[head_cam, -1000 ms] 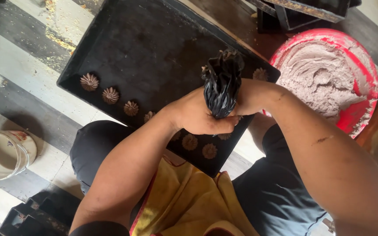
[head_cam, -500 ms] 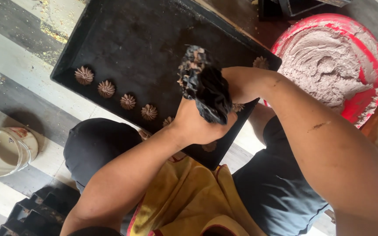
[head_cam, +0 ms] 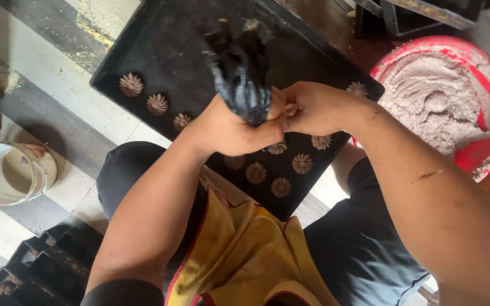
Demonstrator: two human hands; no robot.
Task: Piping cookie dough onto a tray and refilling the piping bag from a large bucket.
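Piping bag (head_cam: 242, 73), dark and crumpled, stands upright over the black baking tray (head_cam: 160, 51), twisted top pointing far; I see my left hand (head_cam: 231, 127) and right hand (head_cam: 313, 107) clenching its lower end.

Piping bag (head_cam: 242, 73): black, glossy, crinkled plastic, smeared. Tray (head_cam: 160, 51): dark matt metal, dusty. Piped swirls (head_cam: 157, 104): ridged, soft, matt brown. Bowl (head_cam: 486, 62) at 3 o'clock: red glossy plastic; dough (head_cam: 432, 102) inside rough, grey, pasty. Apron (head_cam: 245, 255): yellow cloth, stained. Bucket (head_cam: 7, 173) at 9 o'clock: white smooth plastic.
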